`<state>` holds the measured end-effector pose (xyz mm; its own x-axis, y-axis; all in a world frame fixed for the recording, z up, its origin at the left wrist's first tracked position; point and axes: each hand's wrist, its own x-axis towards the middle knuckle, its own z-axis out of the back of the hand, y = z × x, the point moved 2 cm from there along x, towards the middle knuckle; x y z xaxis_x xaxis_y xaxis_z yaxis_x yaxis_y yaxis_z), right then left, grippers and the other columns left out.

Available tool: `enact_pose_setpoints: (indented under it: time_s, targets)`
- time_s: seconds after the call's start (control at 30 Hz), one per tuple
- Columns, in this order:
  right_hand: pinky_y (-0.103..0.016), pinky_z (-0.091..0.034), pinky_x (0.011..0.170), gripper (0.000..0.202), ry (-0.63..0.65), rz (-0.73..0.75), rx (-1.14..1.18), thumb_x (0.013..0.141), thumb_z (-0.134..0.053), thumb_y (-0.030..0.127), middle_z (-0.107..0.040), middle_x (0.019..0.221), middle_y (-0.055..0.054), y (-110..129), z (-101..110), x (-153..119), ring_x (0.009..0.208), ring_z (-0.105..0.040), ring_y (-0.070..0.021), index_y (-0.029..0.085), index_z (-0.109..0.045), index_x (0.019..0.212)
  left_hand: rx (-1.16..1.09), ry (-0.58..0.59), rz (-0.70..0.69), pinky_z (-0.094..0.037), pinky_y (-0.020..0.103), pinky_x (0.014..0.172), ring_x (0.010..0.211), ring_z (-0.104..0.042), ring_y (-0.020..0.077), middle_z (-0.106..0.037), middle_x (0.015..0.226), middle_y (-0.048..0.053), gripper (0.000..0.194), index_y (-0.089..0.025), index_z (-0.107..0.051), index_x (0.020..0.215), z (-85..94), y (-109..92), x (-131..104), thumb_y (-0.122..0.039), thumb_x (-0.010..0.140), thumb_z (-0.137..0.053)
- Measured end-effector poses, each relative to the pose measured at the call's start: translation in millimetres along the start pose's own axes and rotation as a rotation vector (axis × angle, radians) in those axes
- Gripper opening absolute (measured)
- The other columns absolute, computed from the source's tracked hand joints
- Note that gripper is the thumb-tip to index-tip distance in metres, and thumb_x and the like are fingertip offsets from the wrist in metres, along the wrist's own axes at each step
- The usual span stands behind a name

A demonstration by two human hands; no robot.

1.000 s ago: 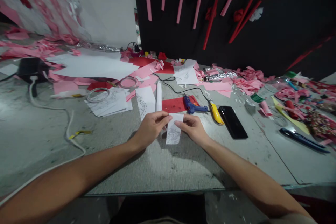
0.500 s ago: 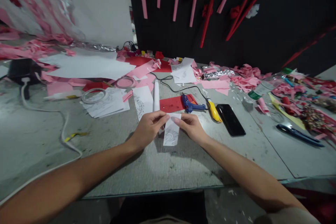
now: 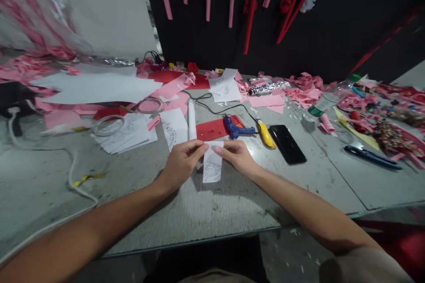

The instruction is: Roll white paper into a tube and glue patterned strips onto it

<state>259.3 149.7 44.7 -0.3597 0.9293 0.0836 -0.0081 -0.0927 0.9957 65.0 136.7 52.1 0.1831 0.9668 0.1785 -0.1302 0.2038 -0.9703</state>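
Between both hands a narrow strip of white paper (image 3: 212,169) hangs down, a grey line drawing on its lower half. My left hand (image 3: 184,161) pinches its upper left edge with thumb and fingertips. On the upper right edge, my right hand (image 3: 239,155) pinches it the same way, thumb in front. The fingers behind the paper are partly hidden. Just beyond the hands lie a white paper roll (image 3: 192,119), a red sheet (image 3: 210,129) and a blue glue gun (image 3: 237,128) resting partly on that sheet.
A yellow-handled cutter (image 3: 266,136) and a black phone (image 3: 287,144) lie to the right, with a dark blue cutter (image 3: 373,157) farther out. Printed sheets (image 3: 133,135) and a tape ring (image 3: 109,125) lie left. A white cable (image 3: 75,166) crosses the table. A plastic bottle (image 3: 327,101) leans among pink scraps.
The view has shifted slightly, so the table's things appear a little farther left. Both hands still pinch the paper strip, which hangs a bit straighter.
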Motion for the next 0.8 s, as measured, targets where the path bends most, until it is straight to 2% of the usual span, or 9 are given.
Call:
enact_pose_setpoints:
  time_s: [0.13, 0.27, 0.57, 0.8]
  targets:
    - [-0.03, -0.05, 0.063, 0.04, -0.022, -0.006, -0.006, 0.088, -0.081, 0.058, -0.076, 0.075, -0.004, -0.3, 0.7, -0.8, 0.065, -0.062, -0.0164, 0.018, -0.084, 0.085, -0.033, 0.019, 0.014, -0.049, 0.027, 0.065, 0.067, -0.063, 0.0152, -0.07, 0.073, 0.0, 0.028, -0.018, -0.078, 0.088, -0.2, 2.1, -0.9, -0.044, 0.096, -0.071]
    - [-0.03, -0.051, 0.064, 0.038, -0.025, -0.017, 0.009, 0.089, -0.08, 0.056, -0.078, 0.079, -0.005, -2.4, 0.5, -1.6, 0.067, -0.064, -0.0175, 0.019, -0.086, 0.092, -0.053, 0.029, 0.03, -0.048, 0.027, 0.067, 0.068, -0.062, 0.0146, -0.069, 0.073, 0.0, 0.028, -0.018, -0.077, 0.086, 0.0, 2.6, -1.8, -0.044, 0.096, -0.072]
    - [-0.031, -0.049, 0.064, 0.04, -0.031, -0.026, -0.03, 0.089, -0.079, 0.057, -0.075, 0.074, -0.005, -4.7, 0.0, -2.4, 0.067, -0.063, -0.0184, 0.018, -0.084, 0.087, -0.075, 0.046, 0.048, -0.048, 0.027, 0.066, 0.069, -0.063, 0.0157, -0.071, 0.074, 0.0, 0.026, -0.019, -0.08, 0.091, -1.1, 5.3, -0.9, -0.043, 0.096, -0.072]
    - [-0.031, -0.05, 0.064, 0.04, -0.019, -0.018, -0.028, 0.089, -0.079, 0.058, -0.076, 0.075, -0.004, -2.7, 0.3, -1.9, 0.066, -0.064, -0.0181, 0.019, -0.084, 0.086, -0.045, 0.04, 0.026, -0.047, 0.027, 0.068, 0.07, -0.061, 0.0148, -0.068, 0.074, -0.001, 0.031, -0.019, -0.075, 0.083, -0.9, 6.2, -1.6, -0.045, 0.099, -0.068]
